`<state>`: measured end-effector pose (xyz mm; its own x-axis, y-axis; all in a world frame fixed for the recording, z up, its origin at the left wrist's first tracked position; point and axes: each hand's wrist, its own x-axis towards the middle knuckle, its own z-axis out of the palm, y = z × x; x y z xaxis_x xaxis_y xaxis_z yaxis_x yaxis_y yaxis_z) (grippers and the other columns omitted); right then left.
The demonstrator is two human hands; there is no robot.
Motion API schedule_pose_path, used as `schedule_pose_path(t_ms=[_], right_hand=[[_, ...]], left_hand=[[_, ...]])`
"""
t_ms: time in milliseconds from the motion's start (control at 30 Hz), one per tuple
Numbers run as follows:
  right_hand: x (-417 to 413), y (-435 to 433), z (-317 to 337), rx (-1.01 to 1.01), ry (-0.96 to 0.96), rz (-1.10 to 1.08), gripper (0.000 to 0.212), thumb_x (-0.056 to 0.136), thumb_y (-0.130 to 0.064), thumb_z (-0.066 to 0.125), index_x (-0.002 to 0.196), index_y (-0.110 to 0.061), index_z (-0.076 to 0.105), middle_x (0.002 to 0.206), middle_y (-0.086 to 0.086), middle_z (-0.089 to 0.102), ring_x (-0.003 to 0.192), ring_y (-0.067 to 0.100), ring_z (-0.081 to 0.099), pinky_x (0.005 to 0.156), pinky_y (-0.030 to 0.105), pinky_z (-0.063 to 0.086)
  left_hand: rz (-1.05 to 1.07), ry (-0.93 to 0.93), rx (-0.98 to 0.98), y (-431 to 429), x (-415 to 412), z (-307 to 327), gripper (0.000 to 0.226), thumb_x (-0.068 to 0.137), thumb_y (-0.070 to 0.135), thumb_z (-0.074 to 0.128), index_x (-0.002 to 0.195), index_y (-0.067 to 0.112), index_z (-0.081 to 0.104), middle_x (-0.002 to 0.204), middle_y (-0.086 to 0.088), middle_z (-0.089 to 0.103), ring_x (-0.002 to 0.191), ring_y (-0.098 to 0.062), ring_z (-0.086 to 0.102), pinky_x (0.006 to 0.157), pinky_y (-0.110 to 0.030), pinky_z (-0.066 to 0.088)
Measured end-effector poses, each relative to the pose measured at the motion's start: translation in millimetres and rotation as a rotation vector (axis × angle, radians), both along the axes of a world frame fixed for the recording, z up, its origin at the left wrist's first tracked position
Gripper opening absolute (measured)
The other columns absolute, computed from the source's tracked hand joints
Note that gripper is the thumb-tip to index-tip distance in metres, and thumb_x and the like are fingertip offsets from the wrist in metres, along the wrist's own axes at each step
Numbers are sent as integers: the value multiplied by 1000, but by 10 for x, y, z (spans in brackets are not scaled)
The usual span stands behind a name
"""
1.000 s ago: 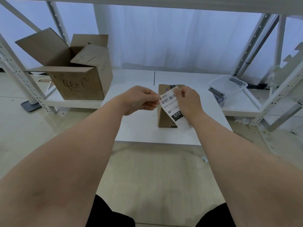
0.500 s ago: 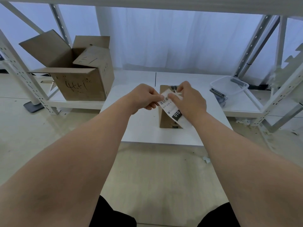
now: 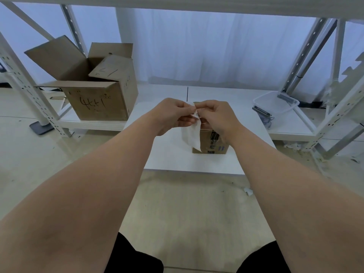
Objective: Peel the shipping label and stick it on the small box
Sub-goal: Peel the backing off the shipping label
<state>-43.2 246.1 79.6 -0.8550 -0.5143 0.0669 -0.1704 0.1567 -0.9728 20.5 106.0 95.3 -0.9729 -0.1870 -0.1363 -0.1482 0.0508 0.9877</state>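
A white shipping label (image 3: 192, 133) hangs from my fingers with its blank back turned toward me. My left hand (image 3: 173, 115) and my right hand (image 3: 214, 115) both pinch its top corner, fingertips nearly touching. Directly behind and below the label stands the small brown cardboard box (image 3: 213, 141) on the white table (image 3: 173, 158). My right hand and the label hide most of the box's top.
A large open cardboard box (image 3: 94, 91) with handwriting stands on the low shelf at the left. A clear plastic tray (image 3: 275, 103) with small items lies on the right. White metal rack posts (image 3: 25, 85) flank both sides.
The label has turned from its printed face toward me to its blank back. Both hands have come together at its top corner and risen slightly.
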Motion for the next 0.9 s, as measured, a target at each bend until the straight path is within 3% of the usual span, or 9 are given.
schedule_pose_path(t_ms=[100, 400, 533, 700, 900], right_hand=[[-16, 2, 20, -57, -85, 6, 14, 92, -15, 60, 100, -9, 70, 90, 7, 71, 74, 17, 71, 71, 29, 61], [-25, -67, -39, -1, 15, -62, 10, 91, -22, 61, 88, -19, 70, 97, 7, 72, 95, 25, 69, 84, 42, 58], [-24, -70, -15, -38, -27, -94, 12, 93, -19, 59, 94, -12, 69, 99, 10, 71, 96, 27, 68, 85, 44, 57], [-35, -56, -27, -43, -60, -120, 13, 93, -20, 58, 97, -12, 67, 100, 9, 70, 96, 26, 68, 85, 43, 58], [-51, -33, -10, -78, -86, -108, 12, 94, -19, 57, 102, -14, 65, 92, 1, 69, 94, 23, 69, 81, 36, 59]], left_hand=[[-39, -1, 52, -24, 8, 0, 10, 91, 4, 56, 87, 3, 66, 81, -8, 69, 70, -10, 66, 68, -16, 57], [16, 39, -70, -2, 13, -19, 13, 91, 15, 61, 83, 5, 66, 79, -7, 67, 67, -10, 63, 64, -15, 56], [5, 48, -98, 2, -2, -17, 11, 93, 14, 58, 86, 9, 65, 86, -4, 68, 77, -11, 64, 76, -21, 55], [16, 45, -138, 9, -34, -41, 10, 93, 15, 57, 84, 13, 61, 89, -2, 65, 87, -15, 62, 89, -33, 55], [67, 78, -162, 30, -61, -36, 9, 93, 13, 56, 89, 8, 63, 92, -5, 66, 91, -17, 62, 89, -31, 54]])
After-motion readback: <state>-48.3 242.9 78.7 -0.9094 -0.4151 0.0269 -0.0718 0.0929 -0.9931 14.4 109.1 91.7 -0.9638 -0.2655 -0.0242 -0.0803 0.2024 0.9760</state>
